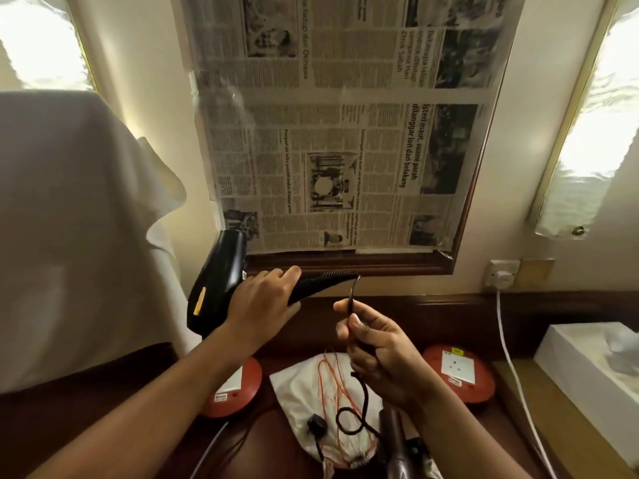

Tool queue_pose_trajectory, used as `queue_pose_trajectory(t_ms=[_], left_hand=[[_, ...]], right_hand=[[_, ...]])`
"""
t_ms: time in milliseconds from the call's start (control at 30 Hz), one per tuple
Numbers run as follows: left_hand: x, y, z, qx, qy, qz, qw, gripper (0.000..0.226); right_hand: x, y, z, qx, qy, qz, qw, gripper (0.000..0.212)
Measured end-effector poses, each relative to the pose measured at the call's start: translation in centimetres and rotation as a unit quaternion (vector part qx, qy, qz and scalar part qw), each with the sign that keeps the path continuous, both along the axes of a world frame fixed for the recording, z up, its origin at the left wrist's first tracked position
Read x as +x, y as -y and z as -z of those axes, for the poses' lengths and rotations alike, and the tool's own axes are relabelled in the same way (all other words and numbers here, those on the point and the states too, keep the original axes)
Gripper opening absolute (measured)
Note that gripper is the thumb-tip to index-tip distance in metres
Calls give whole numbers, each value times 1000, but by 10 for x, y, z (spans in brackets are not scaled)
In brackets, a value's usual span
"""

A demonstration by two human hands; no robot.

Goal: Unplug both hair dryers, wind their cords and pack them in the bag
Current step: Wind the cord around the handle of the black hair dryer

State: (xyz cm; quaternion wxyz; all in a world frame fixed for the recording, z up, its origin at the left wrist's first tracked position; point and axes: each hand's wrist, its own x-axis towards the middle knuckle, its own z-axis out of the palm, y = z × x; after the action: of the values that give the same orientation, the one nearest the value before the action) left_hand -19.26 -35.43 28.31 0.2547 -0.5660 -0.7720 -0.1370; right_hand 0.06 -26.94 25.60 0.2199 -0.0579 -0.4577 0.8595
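Black hair dryer gripped in left hand, cord pinched by right hand, second dryer half cut off.

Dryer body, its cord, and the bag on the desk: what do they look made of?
Dryer, held by the left hand: seemingly glossy black plastic, with window glare on its barrel. Cord, pinched in the right hand: matte black, likely rubber or PVC, curling freely. Bag: white cloth, wrinkled, with orange drawstrings.
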Motion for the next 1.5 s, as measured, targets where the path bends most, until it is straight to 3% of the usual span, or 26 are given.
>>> queue_pose_trajectory(t_ms=[300, 467, 633, 800, 933, 1133, 1367, 1500], left_hand=[[34, 2, -20, 50, 41, 45, 997, 41], [41, 8, -30, 23, 29, 94, 995, 32], [47, 15, -36, -13, 34, 131, 991, 30], [50, 22, -40, -48, 61, 151, 985, 31], [50, 26, -42, -72, 71, 153, 983, 53], [51, 23, -48, -151, 20, 64, 986, 45], [51, 20, -43, -149, 7, 15, 989, 48], [53, 18, -38, -130, 21, -16, 991, 43]], right_hand=[[14, -26, -2, 184, 73, -28, 980, 28], [19, -42, -5, 161, 102, -126, 974, 29], [20, -56, -17, 219, 160, -176, 946, 27], [20, -66, -50, 393, 227, -98, 886, 16], [21, -75, -80, 475, 237, -13, 847, 13], [25, -69, -98, 577, 223, 109, 779, 11], [21, -62, -85, 596, 202, 239, 740, 8], [23, -43, -78, 577, 196, 265, 747, 10]])
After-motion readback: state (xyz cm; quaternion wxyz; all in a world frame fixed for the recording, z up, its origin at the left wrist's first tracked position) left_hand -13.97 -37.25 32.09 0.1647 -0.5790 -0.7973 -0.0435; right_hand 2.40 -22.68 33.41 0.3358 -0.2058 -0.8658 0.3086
